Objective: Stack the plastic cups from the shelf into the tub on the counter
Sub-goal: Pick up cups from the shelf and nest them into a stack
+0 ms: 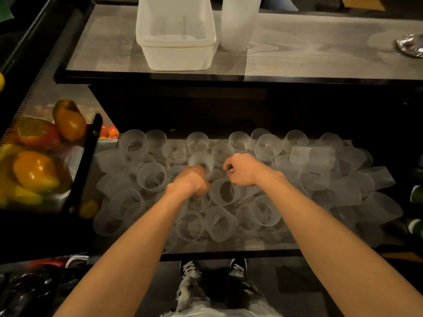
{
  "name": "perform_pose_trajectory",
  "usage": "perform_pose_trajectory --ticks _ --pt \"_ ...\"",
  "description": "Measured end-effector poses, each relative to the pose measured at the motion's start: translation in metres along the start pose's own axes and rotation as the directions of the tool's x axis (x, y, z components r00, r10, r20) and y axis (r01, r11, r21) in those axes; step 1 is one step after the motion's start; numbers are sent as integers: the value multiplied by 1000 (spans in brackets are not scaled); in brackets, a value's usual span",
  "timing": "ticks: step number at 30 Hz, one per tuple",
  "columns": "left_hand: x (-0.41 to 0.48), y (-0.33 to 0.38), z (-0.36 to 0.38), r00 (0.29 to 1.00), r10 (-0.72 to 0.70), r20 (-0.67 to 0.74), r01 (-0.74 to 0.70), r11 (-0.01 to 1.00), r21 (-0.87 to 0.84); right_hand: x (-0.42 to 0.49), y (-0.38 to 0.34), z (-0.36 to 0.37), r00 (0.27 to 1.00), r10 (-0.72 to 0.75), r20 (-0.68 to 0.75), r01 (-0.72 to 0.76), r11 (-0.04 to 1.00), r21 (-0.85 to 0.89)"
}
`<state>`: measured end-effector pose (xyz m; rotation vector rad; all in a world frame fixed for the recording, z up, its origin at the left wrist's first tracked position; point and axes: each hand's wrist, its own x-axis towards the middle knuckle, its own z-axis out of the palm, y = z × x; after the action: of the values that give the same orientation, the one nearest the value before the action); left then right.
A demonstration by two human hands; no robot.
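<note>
Several frosted ribbed plastic cups [152, 177] lie jumbled on the lower shelf [229, 250], most on their sides. My left hand [192, 181], motion-blurred, grips one cup [202, 160] that sticks up beyond its knuckles. My right hand [242, 169] hovers over the pile just to the right with fingers curled and nothing visibly in them. On the counter above stands a translucent white tub [176, 53]; its inside looks bare. A tall stack of nested cups [238, 24] stands on the counter, touching the tub's right side.
A perforated metal bin [77, 161] of orange and yellow peppers hangs at the left of the shelf. A shiny metal dish [410, 45] sits at the counter's right edge. Dark bottles [416, 194] stand at the far right. My feet are below the shelf edge.
</note>
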<state>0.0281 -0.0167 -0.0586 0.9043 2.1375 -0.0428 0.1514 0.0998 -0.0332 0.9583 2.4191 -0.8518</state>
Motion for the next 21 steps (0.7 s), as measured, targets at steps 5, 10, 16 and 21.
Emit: perform_pose_trajectory --ticks 5,10,16,21 --pt "5 -3 15 998 14 63 -7 993 -115 -7 0 9 1000 0 10 -1 1000 23" --pt "1 -4 17 993 21 116 16 951 -308 -12 2 14 1000 -6 -4 6 999 35" --pt "2 -6 23 993 -17 114 61 916 -398 -14 0 18 1000 21 -20 -21 1000 1" --pt "3 -5 28 992 -7 126 60 903 -425 -17 -5 22 998 -11 -62 0 985 -171"
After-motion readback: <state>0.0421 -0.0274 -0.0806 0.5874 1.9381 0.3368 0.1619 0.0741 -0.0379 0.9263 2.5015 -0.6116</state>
